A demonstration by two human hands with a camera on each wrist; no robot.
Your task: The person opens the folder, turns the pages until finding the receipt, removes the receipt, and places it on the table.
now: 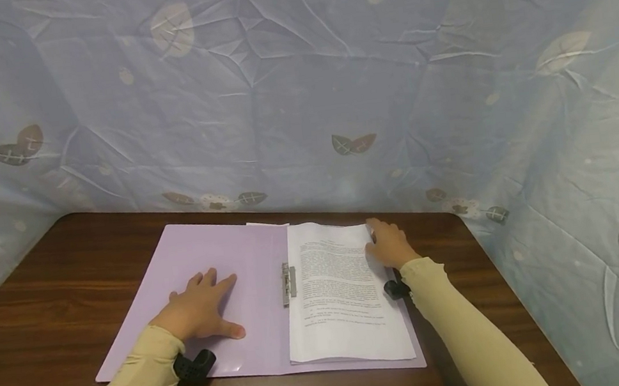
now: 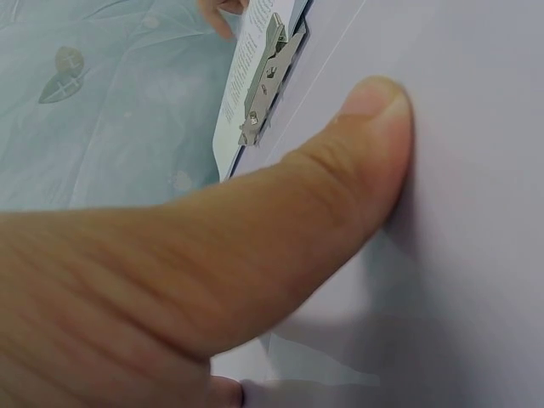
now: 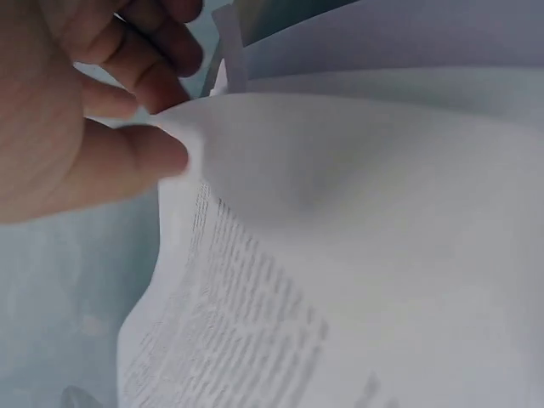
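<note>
Across the lower middle of the head view, I see a lilac clip folder lying open on a dark wood-grain table. Printed pages lie on its right half, and a metal lever clip sits at their left edge, close to the fold. Above the folder's top edge, near the centre of the frame, I can make out a thin strip of white paper.

On the folder's left half, I have the left hand palm down with fingers spread, resting on the bare inner cover; it grips nothing. From the left wrist, the thumb fills the foreground, its tip against the lilac surface, with the clip toward the upper left.

At the upper right corner of the pages, I have the right hand pinching the paper. My right wrist feed shows the edge caught between thumb and fingers at upper left, the paper bowed; how many sheets are in that pinch, I cannot tell.

Both forearms wear pale yellow sleeves. Behind the table, a leaf-patterned pale blue cloth fills the upper frame.
</note>
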